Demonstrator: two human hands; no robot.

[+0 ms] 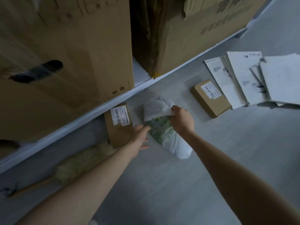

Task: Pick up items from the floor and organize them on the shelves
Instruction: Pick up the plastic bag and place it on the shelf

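A white plastic bag (170, 140) with green printed contents lies on the grey floor (162, 184) in the middle of the head view. My right hand (181, 120) pinches the bag's crumpled white upper part. My left hand (140, 135) touches the bag's left side with fingers apart, over a small brown box (117, 127) with a white label. A second labelled brown box (211, 99) lies on the floor to the right. The shelf edge (97, 109) runs diagonally above the bag.
Large cardboard boxes (65, 62) fill the shelf. A pile of white booklets (253, 78) lies on the floor at the right. A feather duster (68, 169) with a wooden handle lies at the lower left, under the shelf edge.
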